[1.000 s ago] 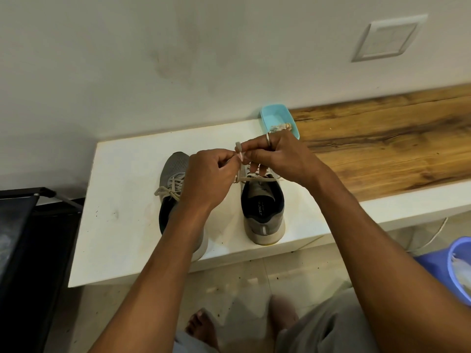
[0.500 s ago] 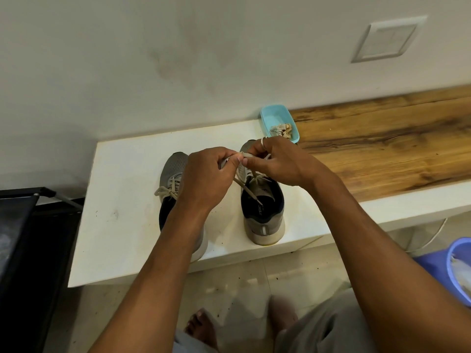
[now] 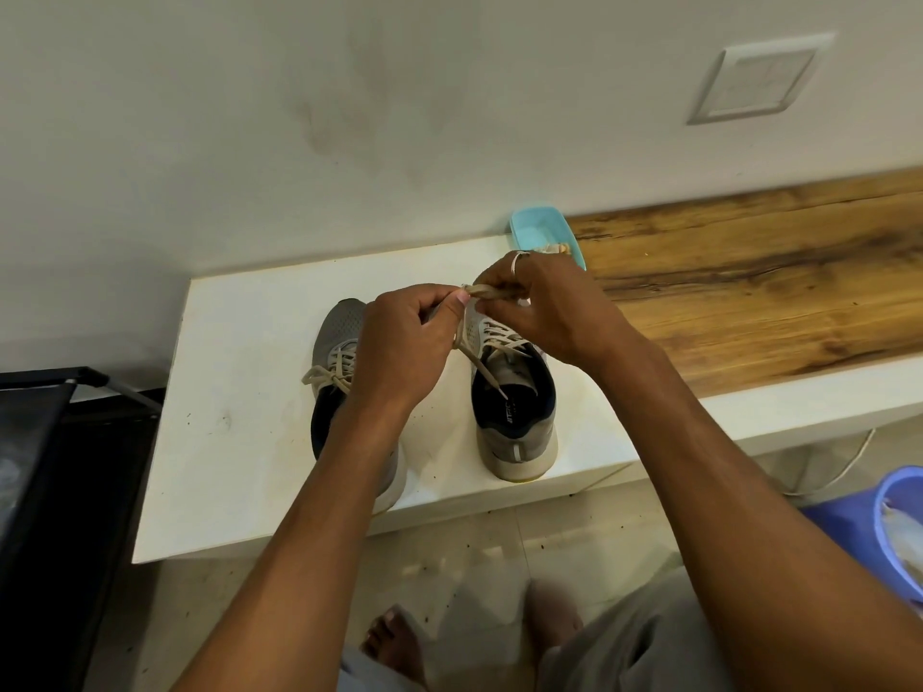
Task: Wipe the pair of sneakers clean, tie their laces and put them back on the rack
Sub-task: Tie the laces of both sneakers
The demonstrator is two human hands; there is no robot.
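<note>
Two grey sneakers stand side by side on the white bench (image 3: pixel 239 442), toes toward the wall. The left sneaker (image 3: pixel 335 342) has its beige lace tied in a bow and is partly hidden by my left forearm. Over the right sneaker (image 3: pixel 517 422) both hands work its lace (image 3: pixel 482 369). My left hand (image 3: pixel 404 342) pinches one strand near its thumb. My right hand (image 3: pixel 544 307) pinches a folded loop of lace just beside it. One loose lace end hangs down into the shoe opening.
A light blue tray (image 3: pixel 537 229) with a crumpled cloth sits against the wall behind my right hand. A wooden top (image 3: pixel 749 277) runs off to the right. A black rack (image 3: pixel 50 467) stands left of the bench, a purple bucket (image 3: pixel 894 531) on the floor right.
Both hands have stayed over the right sneaker and shifted slightly while working the lace. A lace end now hangs down into the shoe.
</note>
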